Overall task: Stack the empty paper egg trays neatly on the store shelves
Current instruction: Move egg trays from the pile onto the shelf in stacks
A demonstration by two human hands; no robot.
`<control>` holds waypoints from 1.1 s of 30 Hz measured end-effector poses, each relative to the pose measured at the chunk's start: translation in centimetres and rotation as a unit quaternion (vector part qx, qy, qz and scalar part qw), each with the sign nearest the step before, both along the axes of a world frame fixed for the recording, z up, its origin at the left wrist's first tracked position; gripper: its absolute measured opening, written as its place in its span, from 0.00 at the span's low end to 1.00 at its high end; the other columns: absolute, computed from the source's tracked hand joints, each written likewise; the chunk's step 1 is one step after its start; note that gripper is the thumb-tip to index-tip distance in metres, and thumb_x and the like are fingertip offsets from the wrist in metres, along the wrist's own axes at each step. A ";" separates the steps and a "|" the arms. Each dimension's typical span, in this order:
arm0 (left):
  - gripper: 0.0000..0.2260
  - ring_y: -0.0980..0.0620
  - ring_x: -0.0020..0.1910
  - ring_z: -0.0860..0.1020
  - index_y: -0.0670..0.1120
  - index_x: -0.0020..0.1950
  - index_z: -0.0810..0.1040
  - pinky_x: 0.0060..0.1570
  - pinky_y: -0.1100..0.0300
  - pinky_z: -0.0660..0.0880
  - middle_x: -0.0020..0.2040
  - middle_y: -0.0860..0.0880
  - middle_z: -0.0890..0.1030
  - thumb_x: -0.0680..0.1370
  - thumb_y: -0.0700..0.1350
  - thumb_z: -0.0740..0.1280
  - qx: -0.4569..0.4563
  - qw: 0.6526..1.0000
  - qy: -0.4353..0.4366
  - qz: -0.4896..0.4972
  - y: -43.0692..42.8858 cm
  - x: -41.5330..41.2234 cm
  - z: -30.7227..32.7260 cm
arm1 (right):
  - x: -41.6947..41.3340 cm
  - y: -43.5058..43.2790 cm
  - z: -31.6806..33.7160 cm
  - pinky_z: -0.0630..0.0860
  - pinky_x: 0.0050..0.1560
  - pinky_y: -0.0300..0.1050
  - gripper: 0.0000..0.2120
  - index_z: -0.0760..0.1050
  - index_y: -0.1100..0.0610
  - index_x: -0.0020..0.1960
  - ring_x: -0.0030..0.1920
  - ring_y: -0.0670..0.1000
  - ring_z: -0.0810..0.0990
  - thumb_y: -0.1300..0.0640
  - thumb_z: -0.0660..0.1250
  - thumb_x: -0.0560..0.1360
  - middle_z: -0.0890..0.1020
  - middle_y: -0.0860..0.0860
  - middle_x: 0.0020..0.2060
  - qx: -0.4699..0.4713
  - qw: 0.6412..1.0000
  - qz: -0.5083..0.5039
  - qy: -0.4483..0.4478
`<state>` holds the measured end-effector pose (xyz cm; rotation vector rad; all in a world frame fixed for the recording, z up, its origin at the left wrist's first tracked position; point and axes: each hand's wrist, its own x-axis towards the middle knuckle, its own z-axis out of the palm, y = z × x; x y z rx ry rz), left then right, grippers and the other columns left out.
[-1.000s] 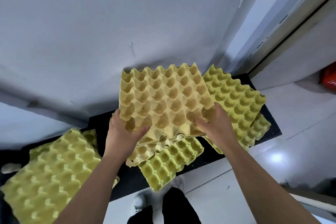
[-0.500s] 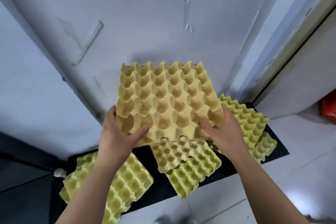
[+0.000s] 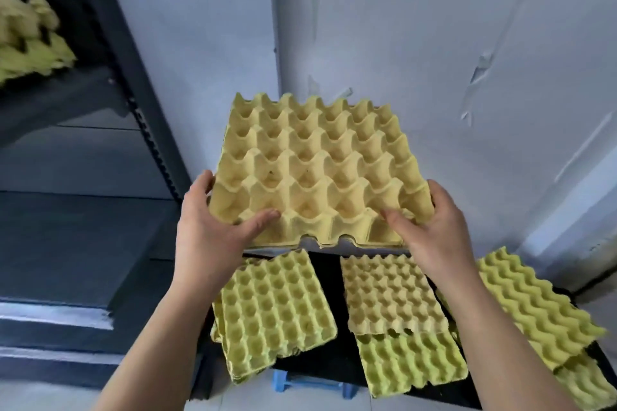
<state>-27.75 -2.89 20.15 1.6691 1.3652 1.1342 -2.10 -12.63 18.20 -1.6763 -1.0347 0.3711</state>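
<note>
Left hand (image 3: 213, 227) and right hand (image 3: 437, 230) grip the near corners of an egg tray (image 3: 317, 170) held in the air right of the shelves (image 3: 100, 103); gripped only at its near edge, the thin pulp may sag, tear or drop onto the loose trays (image 3: 273, 310) below.

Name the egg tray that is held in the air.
The tray gripped by the left hand and right hand; the other trays lie lower, untouched.

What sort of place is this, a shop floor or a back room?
Probably a store's stock corner or back room: a dark metal shelf rack holding yellow egg trays, loose trays on a low black platform, and bare, scuffed white walls.
</note>
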 end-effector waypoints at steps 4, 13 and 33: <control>0.39 0.69 0.49 0.73 0.58 0.69 0.65 0.43 0.72 0.68 0.56 0.63 0.74 0.63 0.52 0.80 0.044 0.998 -0.022 0.046 -2.6 -4.9 2.5 | -4.4 0.7 2.1 0.79 0.51 0.51 0.22 0.74 0.48 0.56 0.48 0.47 0.82 0.41 0.72 0.65 0.83 0.44 0.48 0.034 0.998 0.043 -0.002; 0.43 0.61 0.53 0.79 0.53 0.71 0.68 0.49 0.71 0.72 0.54 0.63 0.78 0.59 0.55 0.81 0.133 0.978 -0.066 0.146 -3.0 -17.5 9.0 | -15.8 5.2 10.0 0.74 0.40 0.30 0.13 0.76 0.51 0.52 0.42 0.39 0.81 0.52 0.74 0.70 0.83 0.42 0.42 0.132 0.981 0.142 -0.034; 0.39 0.56 0.56 0.74 0.47 0.71 0.67 0.50 0.68 0.67 0.57 0.56 0.74 0.65 0.57 0.78 0.246 0.950 -0.024 0.190 9.9 -46.6 21.6 | -44.3 18.9 24.5 0.70 0.37 0.39 0.18 0.75 0.56 0.51 0.44 0.47 0.80 0.43 0.71 0.71 0.82 0.47 0.44 0.221 0.956 0.166 -0.100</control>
